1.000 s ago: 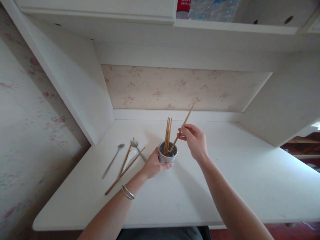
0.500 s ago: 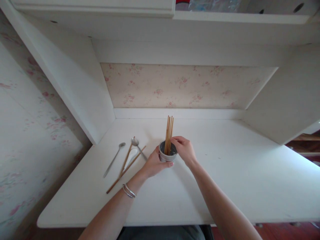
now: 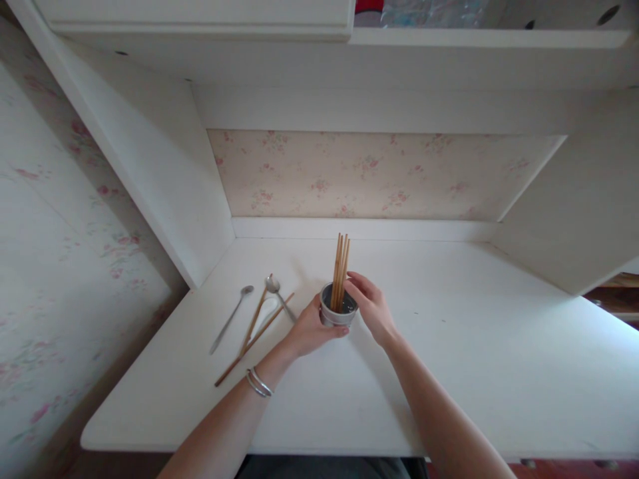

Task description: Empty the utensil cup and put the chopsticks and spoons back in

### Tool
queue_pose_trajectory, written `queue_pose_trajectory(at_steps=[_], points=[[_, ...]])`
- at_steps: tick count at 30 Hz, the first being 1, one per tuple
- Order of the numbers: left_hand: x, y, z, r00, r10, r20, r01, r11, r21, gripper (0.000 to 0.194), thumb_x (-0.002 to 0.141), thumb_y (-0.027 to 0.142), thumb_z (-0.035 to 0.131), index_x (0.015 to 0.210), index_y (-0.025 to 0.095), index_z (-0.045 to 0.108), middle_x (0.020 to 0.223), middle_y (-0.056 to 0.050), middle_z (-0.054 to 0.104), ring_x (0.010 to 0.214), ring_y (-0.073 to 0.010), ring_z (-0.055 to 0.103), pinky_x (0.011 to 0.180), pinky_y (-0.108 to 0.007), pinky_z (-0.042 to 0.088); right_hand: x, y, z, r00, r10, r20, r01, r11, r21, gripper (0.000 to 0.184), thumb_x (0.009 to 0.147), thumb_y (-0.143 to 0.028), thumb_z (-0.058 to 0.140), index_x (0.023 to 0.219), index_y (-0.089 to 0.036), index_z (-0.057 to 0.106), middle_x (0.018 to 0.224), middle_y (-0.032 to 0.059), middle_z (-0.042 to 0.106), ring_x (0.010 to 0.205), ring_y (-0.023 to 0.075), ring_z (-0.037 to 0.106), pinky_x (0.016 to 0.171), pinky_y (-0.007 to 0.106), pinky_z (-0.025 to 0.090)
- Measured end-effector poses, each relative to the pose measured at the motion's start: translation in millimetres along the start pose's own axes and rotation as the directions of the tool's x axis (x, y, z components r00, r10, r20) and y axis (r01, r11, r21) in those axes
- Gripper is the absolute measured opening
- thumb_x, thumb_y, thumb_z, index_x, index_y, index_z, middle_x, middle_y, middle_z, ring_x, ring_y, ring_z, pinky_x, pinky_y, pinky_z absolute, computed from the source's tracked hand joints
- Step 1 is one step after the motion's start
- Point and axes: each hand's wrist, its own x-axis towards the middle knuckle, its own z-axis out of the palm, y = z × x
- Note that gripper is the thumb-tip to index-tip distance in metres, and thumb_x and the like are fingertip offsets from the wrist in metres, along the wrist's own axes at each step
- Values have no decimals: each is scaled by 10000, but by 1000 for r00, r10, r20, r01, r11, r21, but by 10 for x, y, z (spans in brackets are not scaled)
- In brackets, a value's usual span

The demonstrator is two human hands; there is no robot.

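Note:
My left hand (image 3: 315, 327) is wrapped round a small grey metal cup (image 3: 339, 320), with the thumb across its front. Several wooden chopsticks (image 3: 340, 266) stand in the cup, bunched and leaning slightly. At the cup's right rim, my right hand (image 3: 371, 305) has its thumb and forefinger pinched at the rightmost chopstick; the fingertips are partly hidden. Left of the cup lie a metal spoon (image 3: 273, 285), a white spoon (image 3: 265, 311), two loose chopsticks (image 3: 253, 322) (image 3: 259, 336) that meet at an angle, and a long-handled metal spoon (image 3: 231, 322).
The white desk (image 3: 479, 359) runs wide to the right. A white side panel (image 3: 150, 159) bounds it on the left, and a shelf (image 3: 379, 63) hangs low above. Floral wallpaper (image 3: 369, 176) covers the back.
The view has shifted slightly. My right fingers have moved a little on the chopsticks at the cup's rim. My left hand still holds the cup, and the loose utensils lie as before.

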Motion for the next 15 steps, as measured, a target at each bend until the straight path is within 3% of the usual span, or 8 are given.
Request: queue_pose_trajectory(at_steps=[4,7,11,13,15], points=[[-3,31,7,1000,18,7,-18,999,28,713,616,183,795,1263,217,497,1280,-97,576,1176,-250,544,1022,-422,410,-146,-21,-13,974,-28,225,-1,992,127,757,724,-404,728,1371,-274,358,1296,74,566,1154,225,566,1001,406,435],[5,66,34,1000,1,19,-2,1000,17,702,614,174,789,1252,194,497,1220,-103,608,1091,-252,587,939,-399,470,-206,2,4,965,-36,258,21,998,62,972,596,-342,831,1400,-260,290,1318,98,539,1202,253,528,1055,445,377],[-35,176,-8,995,-20,94,16,999,46,695,595,178,799,1230,182,516,1205,-105,620,1084,-250,587,929,-376,467,-196,94,22,980,-38,196,39,999,-5,935,569,-346,846,1350,-216,349,1231,104,596,1159,270,554,1037,466,391],[-94,276,-123,993,-69,94,52,983,179,677,590,224,807,1213,199,542,1221,-102,617,1094,-250,584,917,-357,465,-182,137,17,978,-46,203,50,999,-14,908,579,-352,841,1337,-212,361,1209,103,609,1139,269,565,1023,469,402],[-162,404,-310,990,-143,-1,131,906,404,535,634,330,778,1125,210,602,1177,-94,642,1033,-244,612,846,-329,482,-174,165,8,979,-61,197,70,997,-39,894,576,-357,844,1327,-223,377,1231,103,596,1158,272,547,1031,477,388]])
